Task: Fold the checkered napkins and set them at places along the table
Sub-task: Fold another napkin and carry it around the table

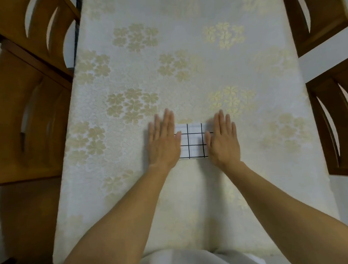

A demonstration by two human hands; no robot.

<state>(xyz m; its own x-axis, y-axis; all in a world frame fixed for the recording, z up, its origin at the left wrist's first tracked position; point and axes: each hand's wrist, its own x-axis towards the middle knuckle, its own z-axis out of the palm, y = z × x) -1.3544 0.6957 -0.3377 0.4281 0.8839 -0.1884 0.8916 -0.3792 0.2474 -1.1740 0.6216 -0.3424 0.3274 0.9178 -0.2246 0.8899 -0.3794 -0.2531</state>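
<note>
The task looks to be at an early stage: only one checkered napkin is in view, and none lies at any place along the table. This napkin is already folded down to a small rectangle, and the step in hand appears to be flattening it or pressing in the crease. It lies on the near half of the table, about midway across its width and straight in front of the person, so it is not yet at a place beside the chairs on the left or the chairs on the right. Carrying it to a place is left to do, and so, by the task sentence, is folding and setting the others, though no further napkins show here. The left hand lies flat, palm down, fingers straight and close together, and covers the napkin's left end. The right hand lies flat in the same way over the right end. Neither hand grips anything. The napkin is white with thin black lines that form a grid of squares, and the strip showing between the hands looks smooth, with straight near and far edges. How many layers it has cannot be told from above. It rests on a pale tablecloth with cream flower clusters.
</note>
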